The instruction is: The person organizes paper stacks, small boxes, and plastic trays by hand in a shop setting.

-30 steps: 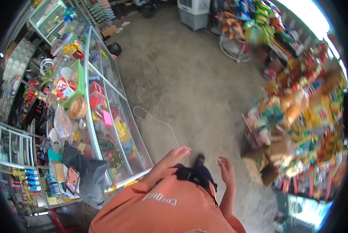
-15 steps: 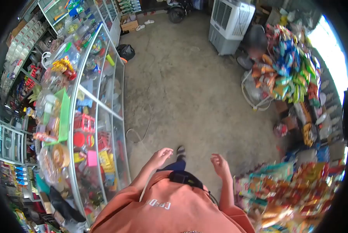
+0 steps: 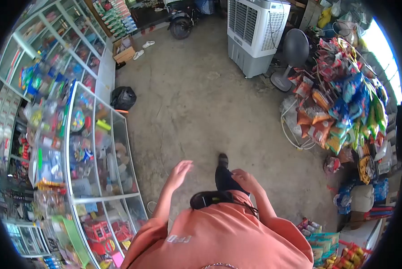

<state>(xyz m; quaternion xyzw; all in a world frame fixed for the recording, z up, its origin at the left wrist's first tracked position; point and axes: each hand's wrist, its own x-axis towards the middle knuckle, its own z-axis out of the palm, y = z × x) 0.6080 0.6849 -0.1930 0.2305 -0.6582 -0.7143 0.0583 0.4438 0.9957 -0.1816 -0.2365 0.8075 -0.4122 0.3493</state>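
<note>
My left hand (image 3: 180, 174) hangs in the air before the body, fingers stretched out, holding nothing. Level with it on the other side, my right hand (image 3: 247, 180) is also empty, its fingers loosely bent and pointing left over the dark trouser leg (image 3: 224, 178). Neither hand touches any goods. Between and below them, a black pouch-like item (image 3: 210, 199) with dark cords sits at the waist of the orange shirt (image 3: 228, 224). One dark shoe (image 3: 223, 160) shows on the concrete floor (image 3: 201, 107).
Along the left runs a glass display case (image 3: 104, 152) full of packaged goods. A black plastic bag (image 3: 123, 98) lies by its far end. Ahead stand an air cooler (image 3: 256, 40), a grey fan (image 3: 295, 49) and a motorbike (image 3: 181, 24). Hanging snack packets (image 3: 344, 98) crowd the right side.
I have moved forward along the floor: the cooler, fan and snack packets look nearer. The case slides back on the left. Both arms have swung a little, and the hands stay empty.
</note>
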